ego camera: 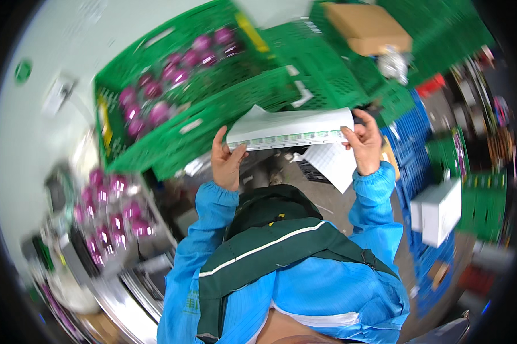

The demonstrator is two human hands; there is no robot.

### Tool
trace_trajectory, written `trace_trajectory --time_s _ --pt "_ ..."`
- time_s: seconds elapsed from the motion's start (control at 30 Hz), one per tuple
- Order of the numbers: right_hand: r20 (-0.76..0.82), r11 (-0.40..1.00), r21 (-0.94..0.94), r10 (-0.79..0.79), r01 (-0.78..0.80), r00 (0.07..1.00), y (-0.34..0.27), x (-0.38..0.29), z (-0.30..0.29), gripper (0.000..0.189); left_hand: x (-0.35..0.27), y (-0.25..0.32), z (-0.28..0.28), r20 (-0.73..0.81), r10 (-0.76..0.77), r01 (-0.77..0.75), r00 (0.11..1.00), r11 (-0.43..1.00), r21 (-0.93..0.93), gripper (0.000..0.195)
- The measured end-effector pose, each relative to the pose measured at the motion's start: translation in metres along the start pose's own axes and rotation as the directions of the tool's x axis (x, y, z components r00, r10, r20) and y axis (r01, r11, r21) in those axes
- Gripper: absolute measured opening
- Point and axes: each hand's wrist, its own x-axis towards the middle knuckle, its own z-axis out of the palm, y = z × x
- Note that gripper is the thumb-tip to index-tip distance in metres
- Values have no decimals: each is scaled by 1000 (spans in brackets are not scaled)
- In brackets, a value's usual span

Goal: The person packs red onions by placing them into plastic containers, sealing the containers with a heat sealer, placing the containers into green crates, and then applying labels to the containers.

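Observation:
Between both hands I hold up a white strip of printed labels (pixel 290 124), with a row of small green-and-white labels along its lower edge. My left hand (pixel 227 159) pinches the left end between thumb and fingers. At the right end, my right hand (pixel 363 142) grips the strip the same way. Below it hangs a sheet of white paper (pixel 333 165) with a printed grid; what holds it up is hidden. Just beyond my left hand stands a green plastic crate (pixel 224 101) with wrapped purple round produce (pixel 172 73) inside, possibly onions.
More wrapped purple produce (pixel 112 210) lies at left near a shiny metal machine (pixel 121 296). Stacked green crates (pixel 327 77) carry a cardboard box (pixel 365 26) ahead. Blue plastic pallets (pixel 413 150) with a white box (pixel 439 213) stand at right.

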Motion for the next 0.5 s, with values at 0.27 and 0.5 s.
trace_trajectory --time_s 0.27,0.5 --pt "758 988 -14 110 -151 643 9 26 112 40 -104 63 -98 -339 297 -198 892 934 297 37" --pt "937 997 -64 74 -41 342 4 16 222 14 -215 101 -116 -615 463 -28 638 812 583 8"
